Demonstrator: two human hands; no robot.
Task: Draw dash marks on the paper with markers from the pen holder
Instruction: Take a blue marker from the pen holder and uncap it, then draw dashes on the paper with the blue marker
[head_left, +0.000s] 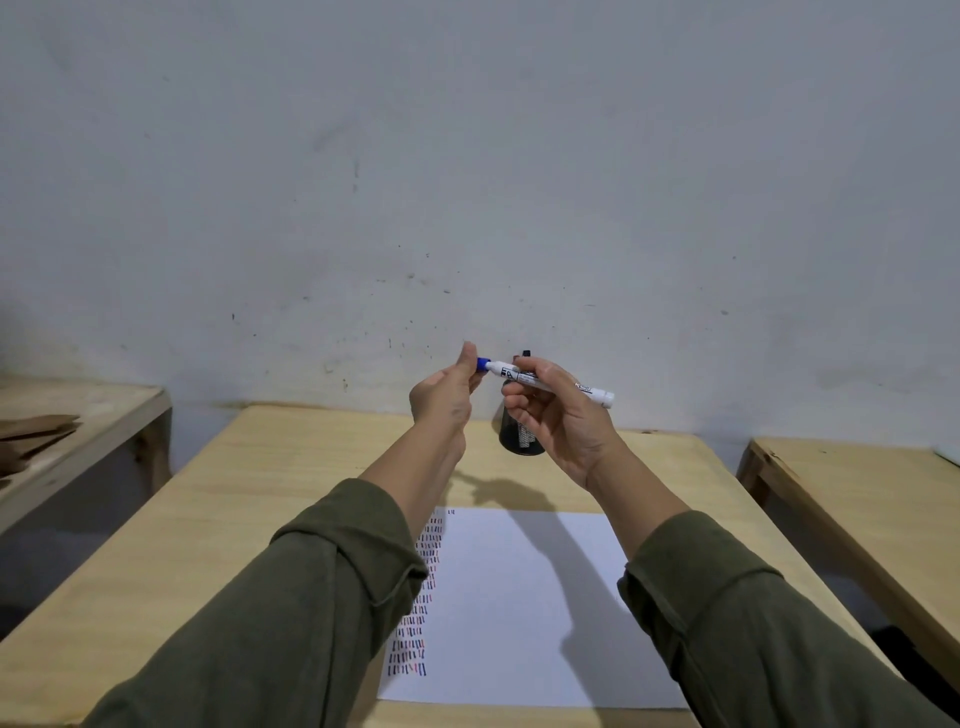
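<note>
I hold a white marker level in front of me, above the table. My right hand grips its barrel. My left hand pinches the blue cap at the marker's left end. Behind my hands stands a black mesh pen holder with a dark marker tip poking up from it. A white paper lies on the wooden table. Rows of short red, blue and black dash marks run down its left side, partly hidden by my left sleeve.
Another wooden table stands to the right across a gap. A wooden bench with brown boards on it stands at the left. A grey wall rises right behind the table.
</note>
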